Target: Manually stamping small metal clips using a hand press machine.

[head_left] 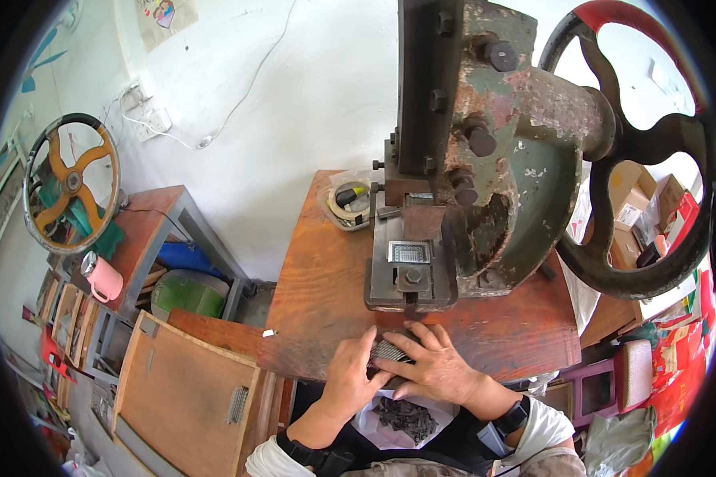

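At the front edge of the wooden table [505, 340], my left hand [347, 375] and my right hand [445, 374] close around a small grey ridged block [387, 350], which looks like a row of thin metal pieces pressed together. My fingers hide part of it. Just beyond my hands stands a heavy hand press [489, 151] with worn green paint. Its bed [380, 278] carries a small patterned plate [410, 252] and a bolt [412, 276]. Below my hands, a white bag [367, 421] in my lap holds many dark grey scraps [406, 419].
A large handwheel [605, 171] juts out right of the press. Left of the bed sits a clear tub [344, 219] with tape. At lower left lies a wooden board [187, 405] bearing a small grey strip stack [237, 405]. Farther left are a pink mug [103, 278] and another handwheel [73, 183].
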`<state>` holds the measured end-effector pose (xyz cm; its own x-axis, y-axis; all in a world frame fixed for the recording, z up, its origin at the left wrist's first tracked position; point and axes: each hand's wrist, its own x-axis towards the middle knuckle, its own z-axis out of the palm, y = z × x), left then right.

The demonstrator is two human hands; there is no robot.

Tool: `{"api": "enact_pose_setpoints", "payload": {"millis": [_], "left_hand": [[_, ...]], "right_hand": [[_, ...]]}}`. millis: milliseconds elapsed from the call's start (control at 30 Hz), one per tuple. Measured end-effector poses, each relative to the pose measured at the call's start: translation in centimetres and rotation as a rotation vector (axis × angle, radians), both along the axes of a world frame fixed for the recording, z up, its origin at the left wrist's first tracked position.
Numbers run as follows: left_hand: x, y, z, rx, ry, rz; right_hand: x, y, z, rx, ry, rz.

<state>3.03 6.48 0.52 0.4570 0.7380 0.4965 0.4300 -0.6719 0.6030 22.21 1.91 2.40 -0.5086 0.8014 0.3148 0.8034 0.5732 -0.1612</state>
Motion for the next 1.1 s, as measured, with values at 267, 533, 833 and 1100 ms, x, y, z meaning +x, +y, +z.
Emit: {"api": "enact_pose_setpoints", "payload": {"millis": [267, 533, 833, 1100], "left_hand": [[-0.2, 0.3, -0.3, -0.010, 0.026, -0.040], [-5.6, -0.7, 0.6, -0.088, -0.079, 0.044], [-25.3, -6.9, -1.3, -0.522, 0.019, 0.873], [-22.1, -7.1, -3.5, -0.269, 0.440, 0.720]], "right_hand": [[1.2, 0.4, -0.4, -0.048, 0.053, -0.025], [-0.7, 3.1, -0.1, -0.136, 0.174, 0.166], [-0.1, 3.1, 0.7, -0.105, 0.053, 0.064], [-0.9, 2.6, 1.3, -0.283, 0.156, 0.108]]}}
